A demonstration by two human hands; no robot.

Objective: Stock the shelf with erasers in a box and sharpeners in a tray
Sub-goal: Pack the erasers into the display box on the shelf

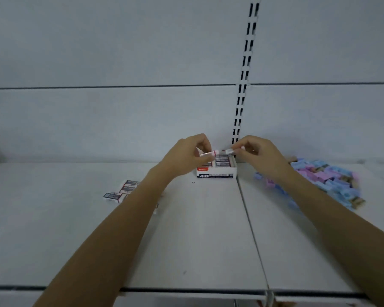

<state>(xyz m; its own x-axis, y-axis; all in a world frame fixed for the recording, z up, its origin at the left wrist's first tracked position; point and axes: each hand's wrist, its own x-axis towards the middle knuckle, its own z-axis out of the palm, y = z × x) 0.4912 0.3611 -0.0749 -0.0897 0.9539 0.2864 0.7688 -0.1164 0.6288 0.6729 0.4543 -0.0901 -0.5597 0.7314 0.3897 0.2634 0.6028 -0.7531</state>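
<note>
both hands are up over the box (pixel 217 172), which sits at the back of the shelf (pixel 197 235), right at the foot of the slotted rail (pixel 244 85). the left hand (pixel 184 158) reaches in from seven o'clock with its fingers curled. it pinches an eraser (pixel 207 154) between thumb and fingertips, the red-edged end pointing to three o'clock, just above the box's left half. the right hand (pixel 261 157) reaches in from four o'clock, curled too. it pinches a second eraser (pixel 232 151) that pokes toward nine o'clock above the box's back right corner. the two pieces are close, nearly tip to tip, with a small gap between them. whether either touches what lies below, i cannot tell.

the box is white with a dark band, "4b" and "24" on its front, and its top is open. packed erasers (pixel 223 162) in dark sleeves lie in rows inside.

at eight o'clock from the box, well apart, a few loose erasers (pixel 122 191) lie flat on the shelf, partly behind the left forearm. at three to four o'clock, past the seam between the boards, is a heap of sharpeners (pixel 326 180), blue, pink and a few tan, blurred. the right forearm crosses the heap's near left edge.
</note>
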